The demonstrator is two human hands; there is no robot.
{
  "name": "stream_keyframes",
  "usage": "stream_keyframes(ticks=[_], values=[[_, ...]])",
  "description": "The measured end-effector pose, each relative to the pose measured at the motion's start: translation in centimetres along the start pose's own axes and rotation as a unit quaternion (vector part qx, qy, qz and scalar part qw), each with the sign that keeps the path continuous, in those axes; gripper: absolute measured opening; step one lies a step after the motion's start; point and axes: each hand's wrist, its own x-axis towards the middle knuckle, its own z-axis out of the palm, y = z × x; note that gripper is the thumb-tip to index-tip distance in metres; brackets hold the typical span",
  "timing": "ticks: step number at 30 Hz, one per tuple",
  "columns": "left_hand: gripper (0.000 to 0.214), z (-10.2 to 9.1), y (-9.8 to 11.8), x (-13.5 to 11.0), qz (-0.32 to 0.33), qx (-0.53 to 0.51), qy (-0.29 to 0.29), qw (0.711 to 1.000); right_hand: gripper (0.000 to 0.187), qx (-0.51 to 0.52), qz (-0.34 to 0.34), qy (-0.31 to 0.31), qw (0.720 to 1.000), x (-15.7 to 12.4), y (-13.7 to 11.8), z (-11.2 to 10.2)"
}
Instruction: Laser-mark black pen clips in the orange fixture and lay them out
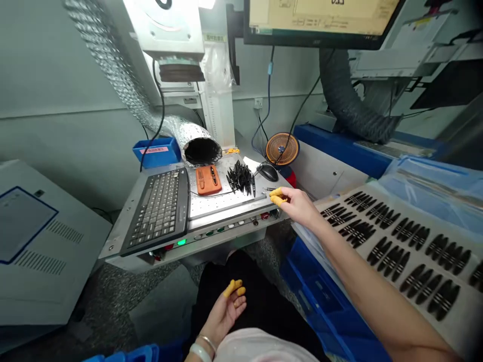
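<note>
My right hand [294, 203], with yellow finger cots on its fingertips, is at the worktable's right front corner. Its thumb and finger are pinched together; whatever lies between them is too small to make out. Close to those fingertips is a small metallic piece [270, 189]. My left hand [227, 309], also in yellow finger cots, rests over my lap, palm up, fingers loosely curled and apart, holding nothing. A heap of slim black pointed pieces [241, 177] lies on the metal plate [211, 205]. Left of it, an orange fixture [208, 180] has a black piece in its right slot.
A keyboard [158, 208] occupies the table's left side, with a blue bin [157, 152] and foil duct [198, 143] behind. A mouse [267, 171] and orange fan [282, 149] are further right. Rows of black pieces [381, 251] lie on a sheet above blue crates [320, 296].
</note>
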Motion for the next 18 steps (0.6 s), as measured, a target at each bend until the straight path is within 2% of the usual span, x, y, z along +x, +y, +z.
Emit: stream_keyframes(ticks=[2, 4, 7, 10, 14, 18], values=[[0.022, -1.4, -0.2, 0.7, -0.059, -0.195, 0.061, 0.977, 0.020, -0.028, 0.007, -0.002, 1.000, 2.5, 0.6, 0.5], [0.019, -2.2, -0.4, 1.3, -0.078, -0.269, 0.090, 0.956, 0.021, -0.056, 0.016, -0.009, 0.998, 5.0, 1.6, 1.0], [0.018, -2.5, -0.9, 1.9, -0.082, -0.256, 0.115, 0.956, 0.022, -0.100, 0.023, -0.015, 0.995, 8.1, 3.1, 1.8], [0.025, -2.7, -1.4, 2.4, -0.084, -0.231, 0.130, 0.961, 0.020, -0.132, 0.028, -0.034, 0.990, 10.1, 4.0, 2.5], [0.028, -3.4, -1.5, 3.0, -0.089, -0.208, 0.160, 0.961, 0.018, -0.175, 0.013, -0.086, 0.981, 10.9, 3.8, 3.6], [0.025, -3.8, -1.6, 3.3, -0.095, -0.190, 0.164, 0.963, 0.019, -0.234, -0.006, -0.115, 0.965, 11.0, 3.3, 4.8]])
